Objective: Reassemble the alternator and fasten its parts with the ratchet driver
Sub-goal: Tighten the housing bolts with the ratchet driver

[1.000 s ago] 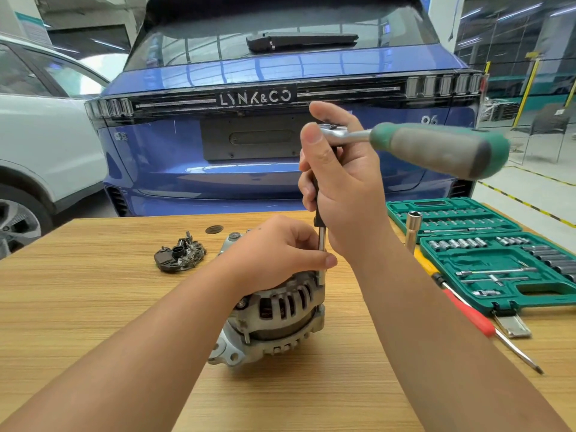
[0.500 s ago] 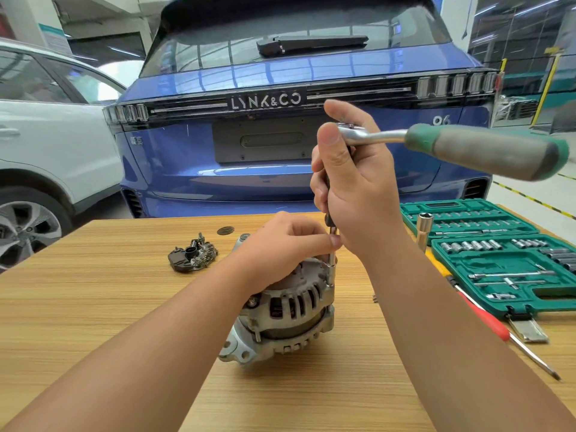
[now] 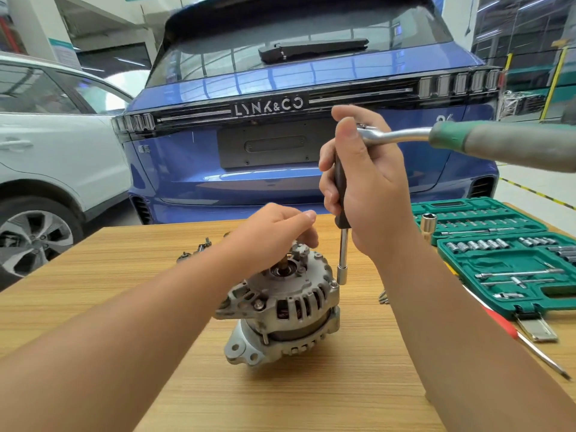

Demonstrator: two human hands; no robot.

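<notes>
A blue car (image 3: 311, 135) and white car (image 3: 46, 151) stand behind the wooden table (image 3: 93, 291).

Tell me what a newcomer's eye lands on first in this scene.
First, the alternator standing mid-table, with the left hand resting on its top. Next, the right hand gripping the ratchet driver upright, its socket on a bolt at the alternator's right edge and its green handle jutting right. Behind looms a blue car; an open green socket set lies at the table's right.
</notes>
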